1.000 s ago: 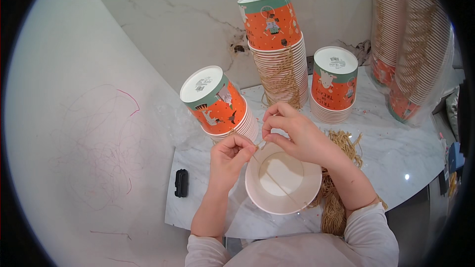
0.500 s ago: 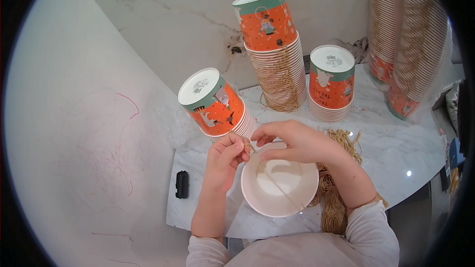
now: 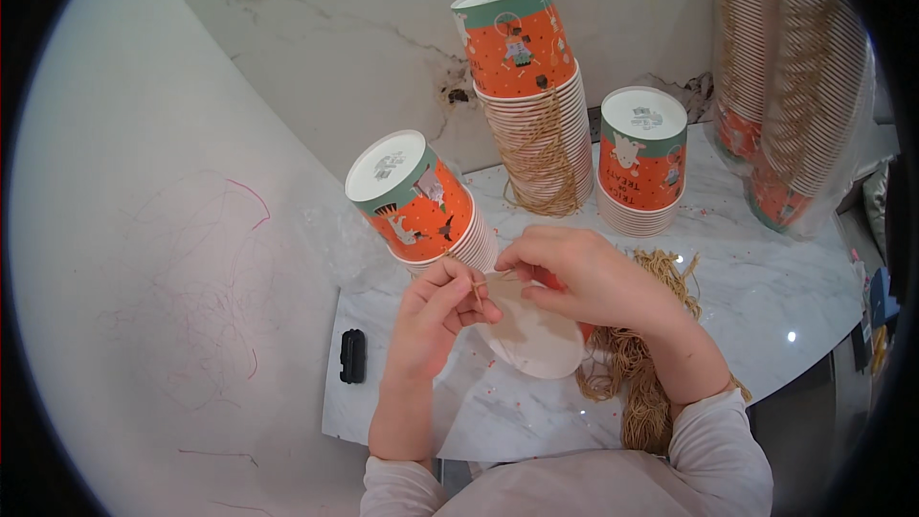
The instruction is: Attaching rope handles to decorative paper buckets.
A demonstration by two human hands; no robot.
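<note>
My left hand (image 3: 436, 311) pinches a tan twine (image 3: 478, 291) between thumb and fingertips. Opposite it, my right hand (image 3: 574, 273) bends over with its fingertips closed near the other end of the strand. Below and between them is a paper cup (image 3: 536, 340), now tilted, showing a pale oval face and bits of orange wall by the right hand. I cannot tell whether its mouth or its base faces me. A bundle of tan twine (image 3: 647, 412) lies beside my right forearm, partly under it.
Upside-down stacks of orange and green paper cups stand behind my hands: a leaning left stack (image 3: 421, 201), a tall middle stack (image 3: 526, 57) draped with twine, and a short right stack (image 3: 641, 163). Bagged cups (image 3: 814, 86) rise at far right. A black clip-like object (image 3: 353, 356) lies left.
The cup, earlier mouth up beneath my hands, has tipped, and its orange outside now shows. My right hand has shifted slightly up; the left still pinches the twine.
</note>
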